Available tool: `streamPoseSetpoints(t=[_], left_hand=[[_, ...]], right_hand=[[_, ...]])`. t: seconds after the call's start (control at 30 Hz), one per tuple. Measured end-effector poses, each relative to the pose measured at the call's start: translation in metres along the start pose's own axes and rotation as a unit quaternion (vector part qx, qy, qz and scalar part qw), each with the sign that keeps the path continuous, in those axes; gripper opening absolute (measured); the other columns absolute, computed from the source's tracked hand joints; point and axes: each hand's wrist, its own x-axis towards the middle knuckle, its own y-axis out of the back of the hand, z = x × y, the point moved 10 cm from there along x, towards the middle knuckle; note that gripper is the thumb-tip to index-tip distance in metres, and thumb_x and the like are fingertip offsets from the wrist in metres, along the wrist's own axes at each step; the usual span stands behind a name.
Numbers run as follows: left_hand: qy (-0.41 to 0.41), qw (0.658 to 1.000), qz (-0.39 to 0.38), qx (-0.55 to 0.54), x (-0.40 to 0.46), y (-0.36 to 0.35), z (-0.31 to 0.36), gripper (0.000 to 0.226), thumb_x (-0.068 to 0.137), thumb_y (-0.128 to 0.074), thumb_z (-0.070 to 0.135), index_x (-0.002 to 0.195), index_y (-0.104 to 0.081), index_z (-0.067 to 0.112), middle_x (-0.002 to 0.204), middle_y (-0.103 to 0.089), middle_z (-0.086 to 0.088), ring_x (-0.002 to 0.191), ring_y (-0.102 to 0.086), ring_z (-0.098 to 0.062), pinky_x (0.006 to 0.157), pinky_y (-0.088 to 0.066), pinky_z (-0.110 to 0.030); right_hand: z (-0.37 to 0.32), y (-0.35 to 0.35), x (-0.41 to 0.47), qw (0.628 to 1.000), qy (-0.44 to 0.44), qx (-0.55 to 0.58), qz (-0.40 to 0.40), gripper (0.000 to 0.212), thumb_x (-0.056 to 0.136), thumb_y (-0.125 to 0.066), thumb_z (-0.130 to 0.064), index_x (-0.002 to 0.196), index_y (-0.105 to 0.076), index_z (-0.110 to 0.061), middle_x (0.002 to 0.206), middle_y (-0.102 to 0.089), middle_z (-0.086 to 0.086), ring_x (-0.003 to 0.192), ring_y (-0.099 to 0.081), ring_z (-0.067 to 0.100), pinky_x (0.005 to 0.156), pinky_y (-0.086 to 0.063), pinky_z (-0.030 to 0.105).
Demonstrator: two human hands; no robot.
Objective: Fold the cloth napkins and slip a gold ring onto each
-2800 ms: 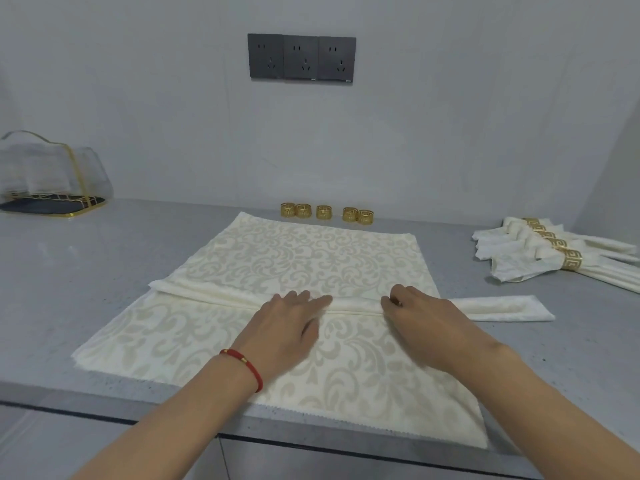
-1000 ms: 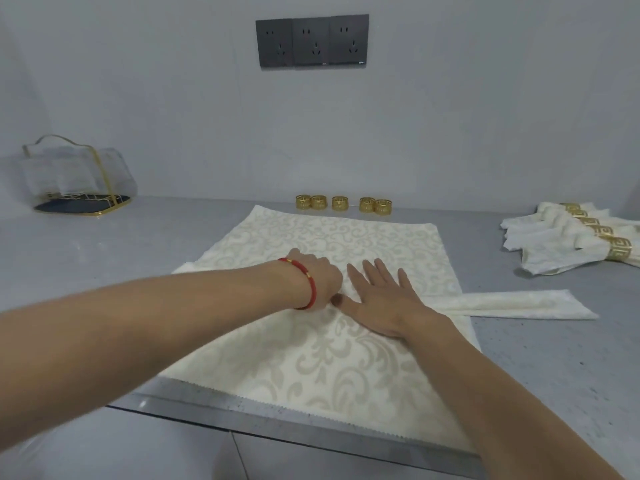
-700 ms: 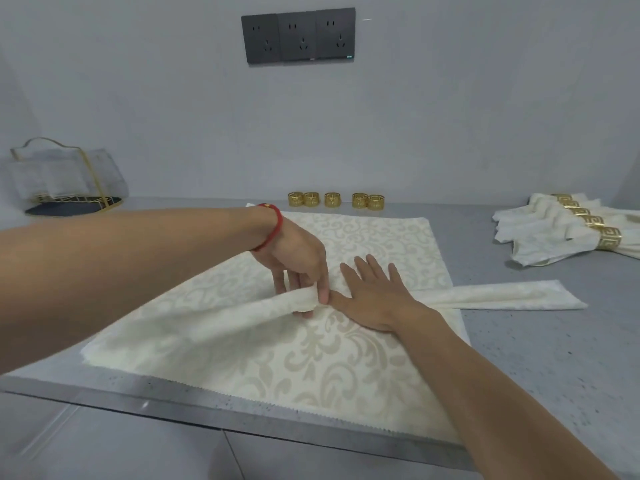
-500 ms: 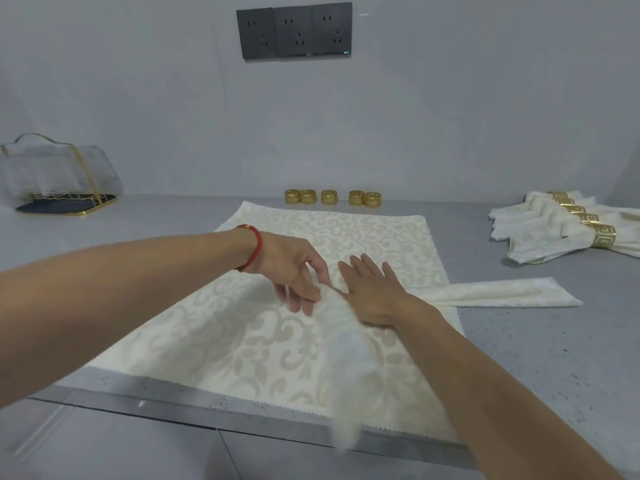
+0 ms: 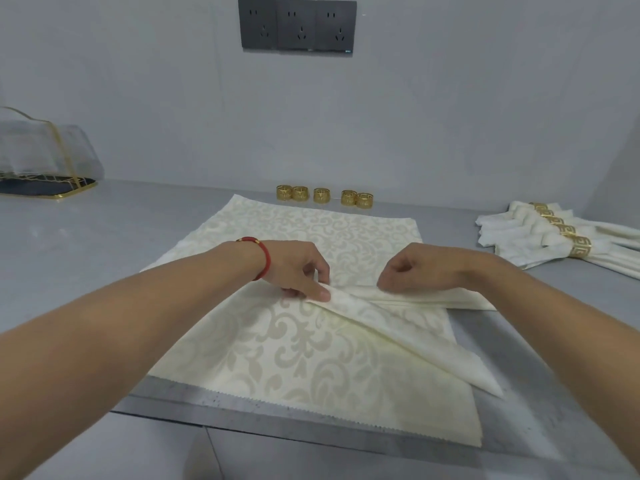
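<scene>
A cream napkin folded into a long narrow strip point(image 5: 408, 337) is bent at its middle into a V on a cream patterned cloth point(image 5: 311, 362). One arm of the strip runs right under my right forearm, the other slants toward the near right corner. My left hand point(image 5: 298, 268), with a red bracelet on the wrist, pinches the bend. My right hand point(image 5: 415, 270) has its fingers curled down onto the strip just right of the bend. Several gold rings point(image 5: 323, 195) stand in a row behind the cloth.
Several folded napkins with gold rings point(image 5: 554, 237) lie at the right. A clear holder with gold trim point(image 5: 41, 161) sits at the far left. The grey counter edge point(image 5: 277, 414) runs along the front, and dark wall sockets point(image 5: 298, 26) hang above.
My left hand lifted the strip's left half and swung it over to the near right, making the V. My right hand went from lying flat to curled fingers on the strip.
</scene>
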Motion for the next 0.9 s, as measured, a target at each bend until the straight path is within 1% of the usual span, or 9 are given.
streamPoseSetpoints(t=[0.03, 0.17, 0.23, 0.3, 0.37, 0.53, 0.67, 0.77, 0.9], left_hand=[[0.003, 1.000, 0.000, -0.002, 0.000, 0.001, 0.000, 0.025, 0.088, -0.068, 0.052, 0.090, -0.072, 0.028, 0.074, -0.072, 0.003, 0.061, -0.061, -0.006, 0.070, -0.052, -0.023], [0.019, 1.000, -0.002, -0.011, 0.001, 0.002, -0.002, 0.032, 0.089, -0.064, 0.056, 0.082, -0.072, 0.025, 0.069, -0.071, 0.006, 0.059, -0.060, -0.008, 0.072, -0.053, -0.025], [0.033, 0.999, 0.012, -0.015, 0.003, 0.002, -0.004, 0.033, 0.087, -0.066, 0.056, 0.076, -0.071, 0.025, 0.068, -0.070, 0.004, 0.056, -0.058, -0.010, 0.069, -0.052, -0.026], [0.049, 0.999, 0.022, -0.008, 0.006, 0.001, -0.004, 0.034, 0.086, -0.068, 0.054, 0.077, -0.071, 0.022, 0.067, -0.070, 0.003, 0.054, -0.057, -0.012, 0.068, -0.052, -0.027], [0.064, 0.998, 0.020, 0.001, 0.008, -0.001, -0.005, 0.035, 0.085, -0.068, 0.053, 0.081, -0.071, 0.019, 0.066, -0.070, 0.003, 0.055, -0.058, -0.013, 0.069, -0.052, -0.029], [0.077, 0.997, 0.021, 0.013, 0.010, -0.002, -0.003, 0.032, 0.085, -0.068, 0.052, 0.077, -0.069, 0.020, 0.065, -0.068, 0.003, 0.053, -0.056, -0.013, 0.063, -0.049, -0.028], [0.087, 0.996, 0.017, 0.000, 0.011, -0.004, -0.006, 0.034, 0.084, -0.069, 0.052, 0.079, -0.070, 0.018, 0.066, -0.068, 0.001, 0.057, -0.058, -0.015, 0.066, -0.052, -0.029], [0.087, 0.996, 0.013, -0.005, 0.012, -0.004, -0.008, 0.036, 0.084, -0.069, 0.053, 0.081, -0.071, 0.017, 0.068, -0.068, 0.000, 0.059, -0.059, -0.016, 0.070, -0.056, -0.032], [0.081, 0.997, 0.002, -0.001, 0.013, -0.004, -0.008, 0.037, 0.083, -0.069, 0.054, 0.079, -0.069, 0.017, 0.071, -0.069, 0.000, 0.061, -0.061, -0.017, 0.074, -0.057, -0.033]], right_hand=[[0.001, -0.001, 0.000, 1.000, -0.010, -0.024, 0.001, 0.035, 0.091, -0.060, -0.041, 0.070, -0.049, -0.015, 0.070, -0.049, -0.009, 0.066, -0.044, 0.018, 0.075, -0.043, 0.033], [0.007, -0.006, 0.014, 0.995, -0.049, -0.092, 0.007, 0.034, 0.086, -0.070, -0.043, 0.090, -0.071, -0.010, 0.078, -0.062, -0.013, 0.076, -0.061, 0.014, 0.079, -0.051, 0.031], [0.010, -0.005, 0.019, 0.988, -0.083, -0.129, -0.007, 0.030, 0.084, -0.072, -0.050, 0.081, -0.071, -0.020, 0.077, -0.064, -0.017, 0.080, -0.064, 0.016, 0.080, -0.053, 0.033], [0.013, -0.005, 0.022, 0.979, -0.114, -0.170, -0.028, 0.032, 0.083, -0.071, -0.058, 0.079, -0.069, -0.026, 0.082, -0.069, -0.012, 0.081, -0.065, 0.017, 0.080, -0.054, 0.034], [0.010, -0.005, 0.022, 0.971, -0.126, -0.200, -0.037, 0.043, 0.082, -0.070, -0.061, 0.089, -0.070, -0.019, 0.092, -0.071, -0.004, 0.089, -0.069, 0.022, 0.084, -0.056, 0.036], [-0.020, 0.000, 0.019, 0.959, -0.081, -0.272, 0.019, 0.032, 0.088, -0.069, -0.049, 0.107, -0.054, -0.027, 0.101, -0.053, -0.006, 0.096, -0.059, 0.021, 0.085, -0.051, 0.039], [-0.019, -0.002, 0.017, 0.990, -0.057, -0.124, -0.041, 0.010, 0.095, -0.065, -0.044, 0.092, -0.067, -0.034, 0.107, -0.062, -0.009, 0.088, -0.062, 0.019, 0.080, -0.057, 0.035], [-0.017, -0.002, -0.003, 0.986, -0.070, 0.090, -0.125, 0.026, 0.104, -0.053, -0.016, 0.108, -0.079, -0.019, 0.093, -0.065, 0.005, 0.081, -0.059, 0.020, 0.075, -0.057, 0.029], [-0.025, -0.005, -0.013, 0.984, -0.007, 0.090, -0.155, 0.026, 0.098, -0.064, -0.008, 0.120, -0.076, -0.015, 0.099, -0.077, 0.009, 0.094, -0.072, 0.019, 0.082, -0.055, 0.028]])
